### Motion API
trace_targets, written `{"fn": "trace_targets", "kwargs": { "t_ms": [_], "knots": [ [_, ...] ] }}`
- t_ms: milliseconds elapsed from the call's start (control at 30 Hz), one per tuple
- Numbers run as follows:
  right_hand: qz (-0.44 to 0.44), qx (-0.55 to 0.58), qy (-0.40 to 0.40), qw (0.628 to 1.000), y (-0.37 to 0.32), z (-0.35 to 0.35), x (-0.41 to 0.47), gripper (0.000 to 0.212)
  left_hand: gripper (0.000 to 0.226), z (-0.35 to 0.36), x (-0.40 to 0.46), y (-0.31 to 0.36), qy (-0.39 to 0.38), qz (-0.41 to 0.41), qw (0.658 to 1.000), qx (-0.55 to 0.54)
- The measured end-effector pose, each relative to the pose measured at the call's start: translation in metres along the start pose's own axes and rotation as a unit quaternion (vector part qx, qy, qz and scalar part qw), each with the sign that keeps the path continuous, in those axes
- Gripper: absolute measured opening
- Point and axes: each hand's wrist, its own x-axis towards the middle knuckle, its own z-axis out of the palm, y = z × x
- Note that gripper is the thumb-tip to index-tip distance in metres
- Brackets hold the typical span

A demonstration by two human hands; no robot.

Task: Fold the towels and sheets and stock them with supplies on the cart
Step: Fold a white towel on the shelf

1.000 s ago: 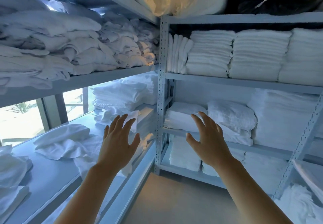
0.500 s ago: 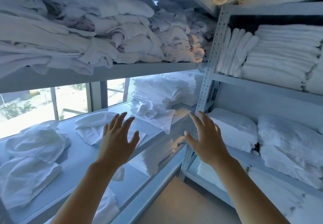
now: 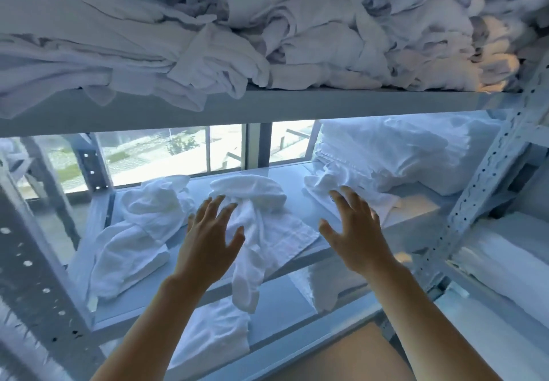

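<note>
Stock check, head view, as I see it from my end:

- Left hand (image 3: 208,241): raised in front of the middle shelf (image 3: 350,238), fingers (image 3: 214,206) straight and spread apart, holding nothing. Sits over the near edge of the crumpled towel (image 3: 261,232); contact w/ cloth – can't tell.
- Right hand (image 3: 353,232): at 3 o'clock from the left hand, same height, fingers spread apart, palm fwd, holding nothing. Fingertips just short of the linen stack (image 3: 401,155), not touching as far as I can see.
- Crumpled towel: white, unfolded, centre of middle shelf, between the two hands; one end droops over the shelf's front edge.
- Second loose towel (image 3: 139,232): white, bunched, at 9 o'clock from the left hand, same shelf.
- Linen stack: white, roughly folded, at 1 o'clock from the right hand, back-right of the shelf.
- Upper shelf (image 3: 326,104): at 12 o'clock, packed w/ piled white sheets (image 3: 178,39), some hanging over the lip.
- Lower shelf: white cloth (image 3: 214,330) at 6 o'clock, under the drooping towel end.
- Window (image 3: 166,155): behind the middle shelf, daylight.
- Upright post (image 3: 487,178): perforated metal, at 3 o'clock.
</note>
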Motion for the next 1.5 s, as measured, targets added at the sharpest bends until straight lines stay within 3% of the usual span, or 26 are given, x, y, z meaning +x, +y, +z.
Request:
{"fn": "trace_targets", "kwargs": {
  "t_ms": [433,600,867,1033,1267,1500],
  "knots": [
    [-0.139,0.095,-0.115,0.979,-0.078,0.124,0.061,0.066,0.053,-0.011,-0.043,-0.087,-0.015,-0.160,0.981,0.109],
    [-0.153,0.110,-0.135,0.973,-0.114,0.160,0.078,0.066,0.055,-0.005,-0.041,-0.130,-0.029,-0.182,0.976,0.117],
    [-0.159,0.077,-0.163,0.971,-0.149,0.207,0.106,0.066,0.075,0.033,-0.012,-0.210,-0.090,-0.214,0.966,0.114],
    [-0.138,0.072,-0.178,0.972,-0.145,0.229,0.111,0.066,0.088,0.069,0.004,-0.249,-0.186,-0.242,0.944,0.128],
    [-0.120,0.028,-0.185,0.975,-0.112,0.259,0.134,0.067,0.072,0.118,-0.003,-0.268,-0.274,-0.289,0.910,0.117],
    [-0.124,-0.029,-0.258,0.958,-0.059,0.312,0.155,0.070,0.069,0.143,-0.024,-0.245,-0.253,-0.262,0.920,0.142]
  ]
}}
